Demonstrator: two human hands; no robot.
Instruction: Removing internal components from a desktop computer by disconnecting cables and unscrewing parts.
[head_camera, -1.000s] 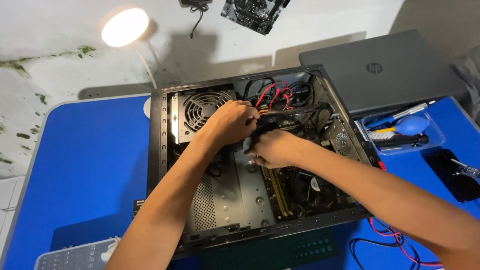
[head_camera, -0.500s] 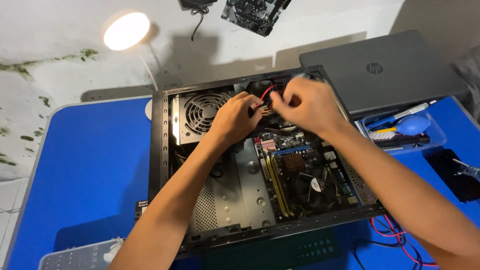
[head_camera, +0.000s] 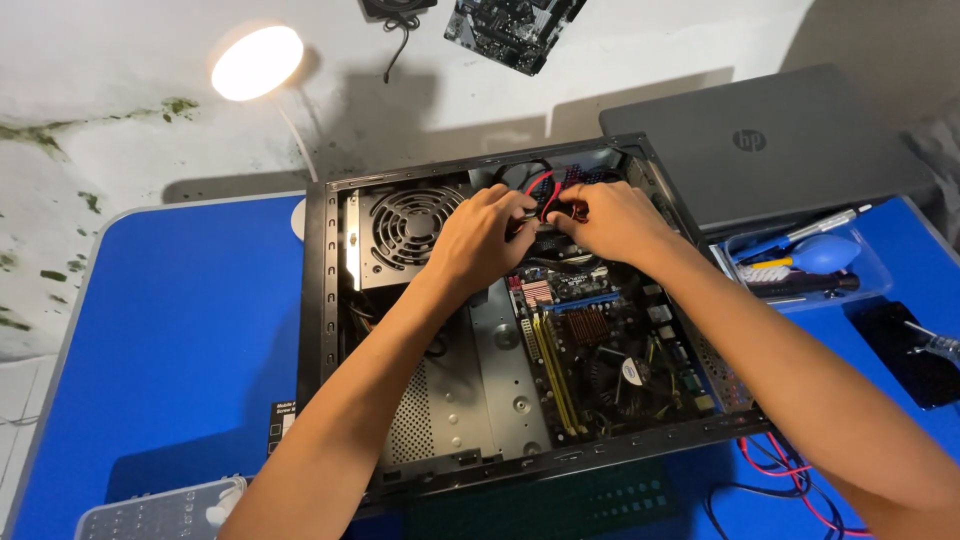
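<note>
My left hand (head_camera: 482, 238) and right hand (head_camera: 608, 220) both pinch the red-and-black cable bundle (head_camera: 545, 190) inside the open PC case (head_camera: 318, 300); I'd grip connectors, not wires, clear of the motherboard (head_camera: 600, 340).

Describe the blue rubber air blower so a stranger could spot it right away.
Start at the open computer case on the blue table. Just to its right, a clear plastic tray holds tools. The air blower is the only round, light-blue bulb among the thin dark tools.
</note>
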